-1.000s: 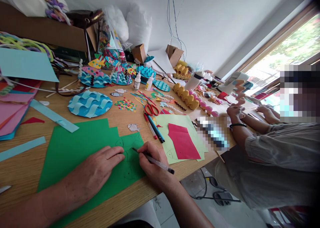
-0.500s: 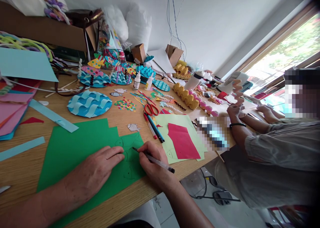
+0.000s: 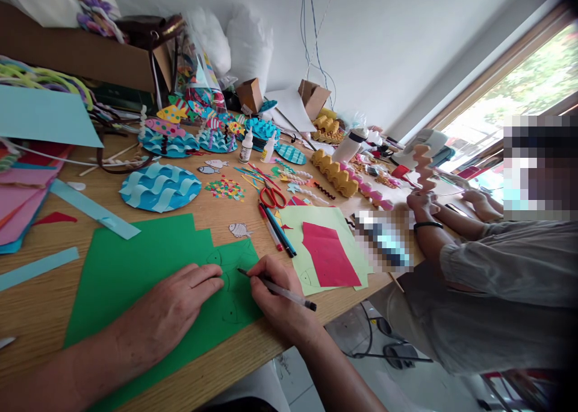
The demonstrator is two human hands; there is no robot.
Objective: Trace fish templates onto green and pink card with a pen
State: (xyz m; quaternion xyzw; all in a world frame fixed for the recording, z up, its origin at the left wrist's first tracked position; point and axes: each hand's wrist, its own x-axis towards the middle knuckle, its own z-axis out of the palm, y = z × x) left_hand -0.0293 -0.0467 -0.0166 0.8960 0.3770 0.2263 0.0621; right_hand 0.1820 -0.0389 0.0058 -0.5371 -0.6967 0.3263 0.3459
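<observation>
A sheet of green paper lies on the wooden table before me, its upper right edge cut in steps. Fish outlines are drawn in thin dark lines on its right part. My left hand rests flat on the sheet, fingers stretched out beside the drawings. In my right hand is a pen with a clear barrel, pinched between thumb and fingers, its tip at the paper among the fish lines. Just above the sheet lies a small grey paper fish.
Red-handled scissors and several markers lie beyond my right hand. Right of it, red paper covers pale green paper. Blue wave-patterned discs and glue bottles stand farther back. A co-worker's hand holds a wavy strip.
The view has shifted very slightly. My hands and the pen stay in nearly the same place on the green paper. The co-worker's wavy strip has tilted a little.
</observation>
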